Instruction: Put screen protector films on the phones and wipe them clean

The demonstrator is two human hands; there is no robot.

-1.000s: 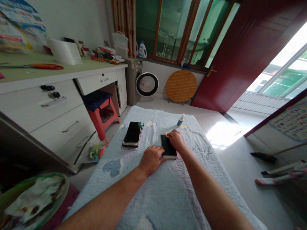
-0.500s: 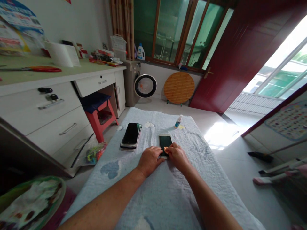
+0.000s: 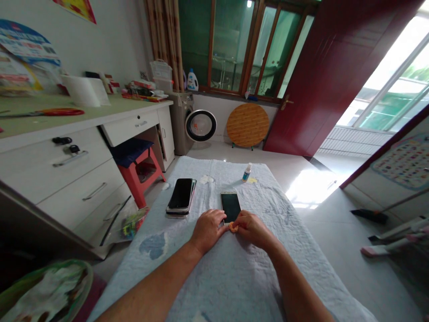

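A phone [image 3: 231, 206] with a dark screen and pale frame lies on the cloth-covered table [image 3: 214, 268]. My left hand [image 3: 208, 229] rests at its lower left edge, fingers curled against its side, holding it. At the phone's bottom edge, my right hand [image 3: 252, 227] pinches a small orange cloth [image 3: 233, 227]. A stack of phones [image 3: 181, 195], dark screen on top, lies to the left. A small white spray bottle [image 3: 247, 172] with a blue label stands upright beyond the phone, to the right.
A red stool [image 3: 140, 172] stands left of the table, beside a white desk [image 3: 80, 156]. A bin [image 3: 50, 290] is at the lower left, and a plastic bag [image 3: 129, 223] lies near it. A washing machine [image 3: 181, 120] has its door open.
My right hand has moved the orange cloth down from the phone's screen to its bottom edge. The head view has tilted slightly upward.
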